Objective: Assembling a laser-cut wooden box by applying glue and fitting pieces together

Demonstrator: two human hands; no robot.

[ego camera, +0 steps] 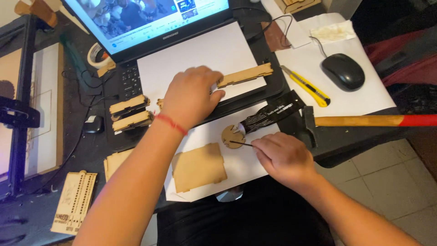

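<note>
Left hand (191, 95) palm-down on long notched wooden strip (243, 75), fingers curled over its near end — strip lies across white sheet (205, 50) covering laptop (150, 27) keyboard. Right hand (284, 157) pinched narrow on thin dark stick (240, 144), tip touching small round wooden disc (232, 135) at 9 o'clock from the hand. Disc rests on second white sheet on tabletop (327, 143), black printed wrapper (273, 111) just beyond at 1 o'clock. Flat notched wooden panel (199, 167) at 7 o'clock of disc. Yellow utility knife (306, 86), black mouse (343, 71), hammer (364, 120) — all toward 3 o'clock.
</note>
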